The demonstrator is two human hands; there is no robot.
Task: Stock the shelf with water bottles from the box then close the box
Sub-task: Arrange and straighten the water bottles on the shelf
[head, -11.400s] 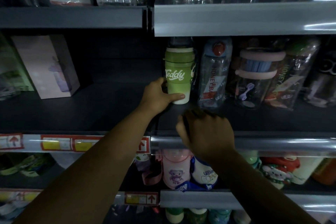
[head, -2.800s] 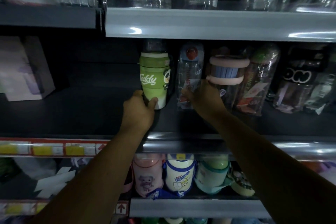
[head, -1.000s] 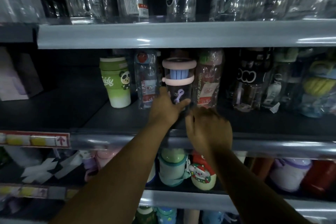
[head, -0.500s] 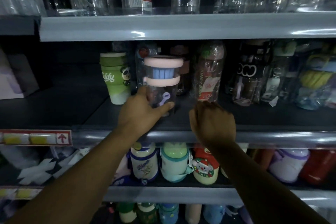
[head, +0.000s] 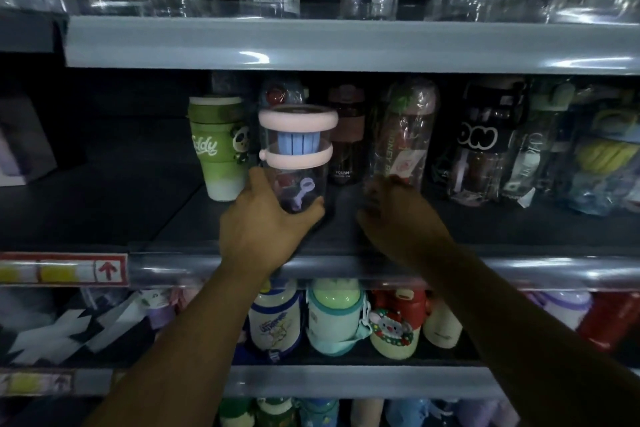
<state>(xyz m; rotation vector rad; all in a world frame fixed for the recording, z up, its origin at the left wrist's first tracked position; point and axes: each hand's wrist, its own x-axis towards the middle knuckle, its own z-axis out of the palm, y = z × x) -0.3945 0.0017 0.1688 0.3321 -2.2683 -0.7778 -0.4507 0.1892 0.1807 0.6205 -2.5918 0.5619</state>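
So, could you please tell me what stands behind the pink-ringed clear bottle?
Only the red-buttoned cap of a wrapped bottle shows, above the pink-ringed bottle, which the left hand holds; the rest is covered.

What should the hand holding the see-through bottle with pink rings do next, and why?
Probably set the clear plastic bottle with pink rings down upright on the dark shelf, right beside the green panda cup, then let go. The left hand grips its base, and it already sits level with that front row.
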